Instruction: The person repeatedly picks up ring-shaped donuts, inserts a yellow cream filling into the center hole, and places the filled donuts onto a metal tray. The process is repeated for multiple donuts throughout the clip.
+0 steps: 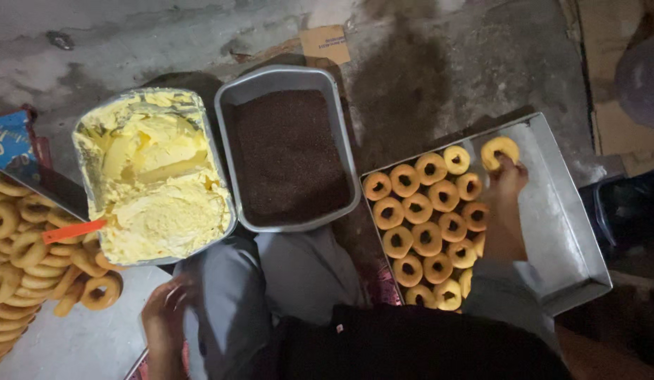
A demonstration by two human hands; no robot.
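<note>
Stained grey concrete floor (439,77) (dim light); cardboard scrap (325,43)

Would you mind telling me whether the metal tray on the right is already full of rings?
Partly full: the metal tray has ring pastries only on its left side; the right hand holds one over the bare part.

Matt metal tray (559,211), glossy yellow cream (161,204), rough concrete floor (447,77).

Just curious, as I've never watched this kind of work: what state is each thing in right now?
Right hand: closed on a ring pastry over the metal tray.
Metal tray: part filled with rows of ring pastries.
Left hand: low by the knee; grip unclear.
Cream tub: open, nearly full.
Brown crumb pan: open, filled.
Pile of plain rings: heaped, loose.
</note>
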